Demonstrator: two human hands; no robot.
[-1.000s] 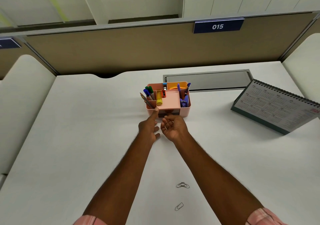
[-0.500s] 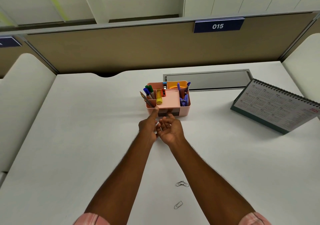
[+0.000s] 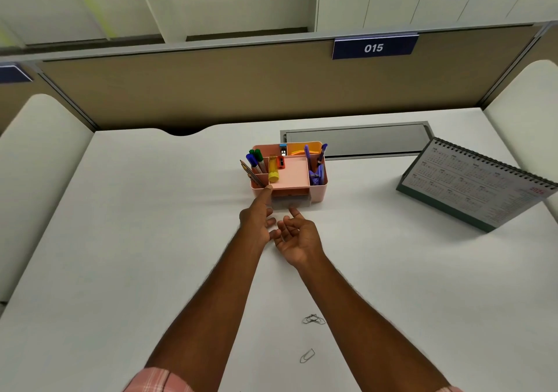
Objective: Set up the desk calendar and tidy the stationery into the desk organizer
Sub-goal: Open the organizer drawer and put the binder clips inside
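the organizer (image 3: 319, 192) is pink. in it are a yellow glue stick (image 3: 273, 170), a blue pen (image 3: 250, 160), a green pen (image 3: 259, 156), purple pens (image 3: 308, 155) and a small red sharpener (image 3: 280, 162). the table (image 3: 151, 240) is white. the calendar (image 3: 471, 192) has a white page, a dark green base and a black spiral. the sleeve (image 3: 157, 380) is pink with a check pattern. the sign (image 3: 374, 47) is dark blue with white numbers.

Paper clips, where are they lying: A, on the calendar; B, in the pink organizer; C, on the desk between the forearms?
C: the paper clips lie on the white desk between the forearms, well short of the pink organizer.
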